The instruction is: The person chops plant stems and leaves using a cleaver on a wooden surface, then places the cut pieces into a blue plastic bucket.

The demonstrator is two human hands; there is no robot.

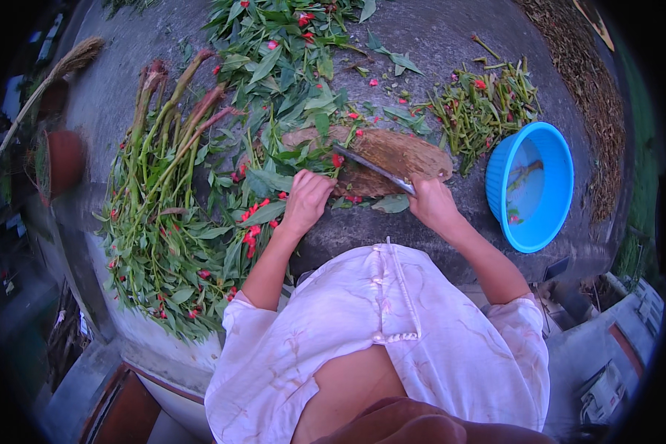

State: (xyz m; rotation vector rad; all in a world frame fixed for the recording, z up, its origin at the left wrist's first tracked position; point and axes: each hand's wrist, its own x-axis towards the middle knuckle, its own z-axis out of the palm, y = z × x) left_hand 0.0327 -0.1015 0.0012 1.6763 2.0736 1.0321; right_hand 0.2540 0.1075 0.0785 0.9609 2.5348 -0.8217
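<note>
At the near edge of a worn wooden board (416,152), my left hand (308,200) is closed on a leafy green plant stem (288,166) with red flowers. My right hand (433,202) grips the handle of a knife (374,169); its blade slants up and left over the board, with the tip close to a red flower. The cutting edge's contact with the stem cannot be made out. Uncut flowering plants (166,222) with thick reddish stem bases lie in a heap left of my left hand. Short cut stem pieces (483,105) are piled beyond the board at the right.
A blue plastic basin (494,183) holding water and a stem piece stands right of the board. Loose leaves and red flowers (277,61) spread beyond the board. A strip of dry brown plant matter (588,105) lies far right; a terracotta pot (65,161) and a straw broom (61,66) are at the left.
</note>
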